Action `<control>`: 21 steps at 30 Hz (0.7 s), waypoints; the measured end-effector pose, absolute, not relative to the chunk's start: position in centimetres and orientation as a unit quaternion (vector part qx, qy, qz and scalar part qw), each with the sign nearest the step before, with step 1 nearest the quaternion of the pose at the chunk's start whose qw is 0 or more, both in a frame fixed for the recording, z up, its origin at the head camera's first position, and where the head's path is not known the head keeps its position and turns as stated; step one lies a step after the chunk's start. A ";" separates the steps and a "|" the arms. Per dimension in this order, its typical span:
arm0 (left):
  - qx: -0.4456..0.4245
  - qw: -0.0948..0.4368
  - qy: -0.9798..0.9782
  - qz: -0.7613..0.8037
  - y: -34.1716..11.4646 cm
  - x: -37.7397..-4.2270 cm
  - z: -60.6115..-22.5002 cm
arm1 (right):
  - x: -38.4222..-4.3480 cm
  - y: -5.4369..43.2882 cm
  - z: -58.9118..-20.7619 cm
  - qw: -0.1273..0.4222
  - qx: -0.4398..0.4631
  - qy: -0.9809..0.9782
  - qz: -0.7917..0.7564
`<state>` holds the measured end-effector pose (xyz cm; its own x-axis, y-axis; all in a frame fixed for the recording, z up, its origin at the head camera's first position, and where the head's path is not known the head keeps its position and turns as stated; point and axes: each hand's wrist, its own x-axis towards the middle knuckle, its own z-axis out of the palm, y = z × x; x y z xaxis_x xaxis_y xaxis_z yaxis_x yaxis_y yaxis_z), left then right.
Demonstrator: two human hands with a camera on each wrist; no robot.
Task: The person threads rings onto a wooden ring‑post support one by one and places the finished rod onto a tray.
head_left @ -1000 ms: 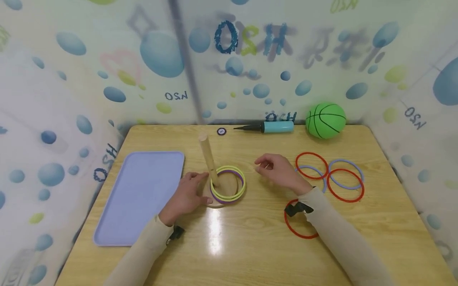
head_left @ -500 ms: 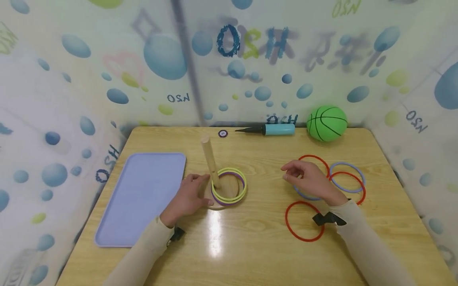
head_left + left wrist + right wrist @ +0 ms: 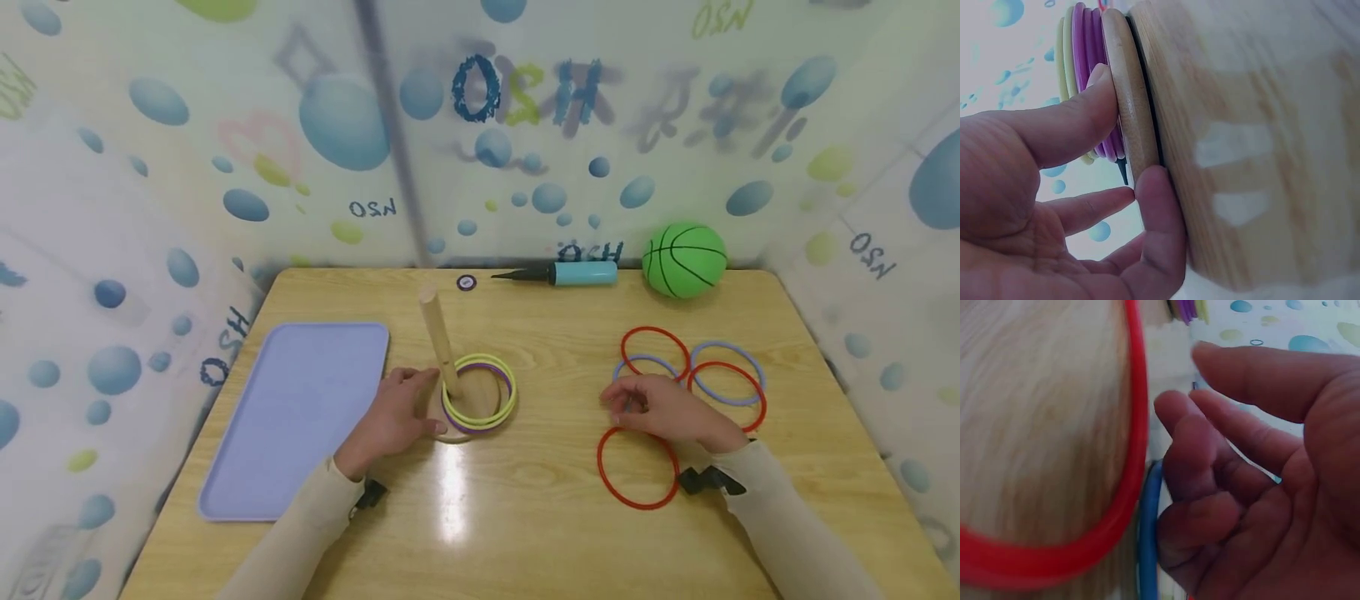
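Observation:
My left hand (image 3: 390, 421) holds the edge of the round wooden base (image 3: 1129, 87) of a ring-toss stand, thumb and fingers spread along its rim. The upright wooden peg (image 3: 437, 337) rises from that base. Around the peg lie yellow rings (image 3: 1067, 62) and purple rings (image 3: 1089, 47), stacked. My right hand (image 3: 671, 407), fingers loosely bent and holding nothing, hovers over the loose rings at the right. Below it in the head view lies a red ring (image 3: 637, 506); a blue ring (image 3: 1149, 550) is right beside its fingers, partly hidden by the hand.
Another blue ring (image 3: 727, 343) and two red rings overlap further right. A lilac tray (image 3: 300, 417) lies at the left. Along the back are a small round disc (image 3: 467, 282), a blue hand pump (image 3: 585, 273) and a green ball (image 3: 684, 260). Patterned walls border the table.
My right hand has moved right, away from the stand, then lower and nearer over the loose rings. My left hand has stayed at the base.

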<state>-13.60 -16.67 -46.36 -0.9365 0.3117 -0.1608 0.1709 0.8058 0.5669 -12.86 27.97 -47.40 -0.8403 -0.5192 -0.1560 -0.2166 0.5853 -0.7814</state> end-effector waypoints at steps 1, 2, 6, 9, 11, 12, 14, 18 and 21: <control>0.127 0.124 0.942 0.285 -16.7 -13.6 -46.4 | -12.7 28.0 -47.4 0.191 -0.219 0.870 -0.398; 0.127 0.124 0.942 0.286 -16.7 -13.5 -46.4 | -12.6 28.0 -47.5 0.192 -0.228 0.870 -0.393; 0.130 0.123 0.942 0.285 -16.7 -13.5 -46.2 | -12.4 28.1 -47.4 0.194 -0.256 0.873 -0.366; 0.129 0.125 0.942 0.284 -16.7 -13.5 -46.1 | -12.3 27.9 -47.5 0.190 -0.278 0.875 -0.348; 0.128 0.126 0.942 0.285 -16.7 -13.5 -46.1 | -12.3 27.7 -47.4 0.179 -0.296 0.876 -0.337; 0.128 0.127 0.942 0.285 -16.7 -13.5 -46.2 | -12.3 27.6 -47.3 0.171 -0.303 0.877 -0.332; 0.128 0.127 0.941 0.285 -16.7 -13.5 -46.2 | -12.3 27.5 -47.3 0.158 -0.313 0.879 -0.323; 0.125 0.131 0.940 0.288 -16.7 -13.5 -46.1 | -12.4 27.5 -47.0 0.147 -0.307 0.887 -0.311; 0.123 0.132 0.940 0.289 -16.7 -13.5 -46.1 | -12.7 27.7 -46.7 0.147 -0.298 0.892 -0.306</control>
<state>-13.54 -16.73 -46.14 -0.9351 0.3069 -0.1772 0.1545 0.8030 0.5757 -12.72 27.66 -46.75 -0.7795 -0.6211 -0.0812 -0.4410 0.6362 -0.6331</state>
